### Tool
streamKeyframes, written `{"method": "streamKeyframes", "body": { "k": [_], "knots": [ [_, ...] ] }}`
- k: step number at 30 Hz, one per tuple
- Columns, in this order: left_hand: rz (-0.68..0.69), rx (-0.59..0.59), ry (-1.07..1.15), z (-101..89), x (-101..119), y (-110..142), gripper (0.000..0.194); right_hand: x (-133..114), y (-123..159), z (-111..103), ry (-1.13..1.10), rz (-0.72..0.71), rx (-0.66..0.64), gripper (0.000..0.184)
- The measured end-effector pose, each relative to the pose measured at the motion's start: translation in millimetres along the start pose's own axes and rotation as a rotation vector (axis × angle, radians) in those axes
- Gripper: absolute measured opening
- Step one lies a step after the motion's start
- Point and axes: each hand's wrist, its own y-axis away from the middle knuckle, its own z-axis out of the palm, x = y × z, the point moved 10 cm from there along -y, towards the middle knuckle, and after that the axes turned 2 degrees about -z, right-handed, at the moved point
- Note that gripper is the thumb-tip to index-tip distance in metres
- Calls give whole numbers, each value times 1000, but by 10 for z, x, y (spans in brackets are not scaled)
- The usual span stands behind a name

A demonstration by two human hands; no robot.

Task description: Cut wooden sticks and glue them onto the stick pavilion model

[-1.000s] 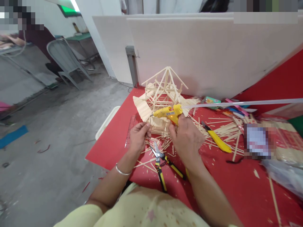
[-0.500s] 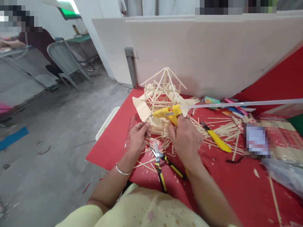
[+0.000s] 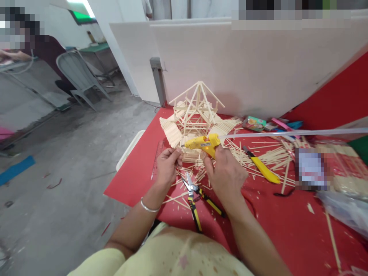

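Observation:
My right hand point(image 3: 228, 170) is wrapped round the handle of a yellow hot glue gun point(image 3: 202, 144). Its nozzle points left, close to the fingertips of my left hand. A long clear glue stick point(image 3: 276, 133) runs out of the gun's back to the right. My left hand point(image 3: 169, 163) is closed in a pinch; whatever lies between the fingers is too small to make out. Just behind both hands stands a house-like model of thin wooden sticks point(image 3: 198, 111), partly covered by the gun. Open pruning shears point(image 3: 193, 189) lie below and between my hands.
Loose wooden sticks point(image 3: 267, 155) and a yellow utility knife point(image 3: 264, 169) lie to the right on the red tabletop point(image 3: 135, 174). A clear ruler point(image 3: 158, 159) is by my left hand. Pale boards point(image 3: 230, 61) stand behind. A person point(image 3: 50, 51) sits far left near a chair point(image 3: 77, 73).
The glue gun has dipped slightly, its nozzle now lower and nearer my left fingertips. My left hand keeps its pinch, nearly still. The whole view has shifted a little.

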Motion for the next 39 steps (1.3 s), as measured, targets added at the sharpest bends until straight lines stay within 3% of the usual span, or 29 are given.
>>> {"method": "streamKeyframes", "body": {
  "k": [10,20,33,39],
  "knots": [
    [16,-9,4,22,8,-6,32,12,69,-14,-3,-13,4,37],
    [-57,5,56,-19,-42,12,26,30,91,-9,4,0,-5,37],
    [49,-9,-43,-32,1,-2,25,14,63,-14,-6,-6,-8,35],
    [211,-11,-258,-31,158,76,24,18,45,27,-16,4,-24,38]
  ]
}}
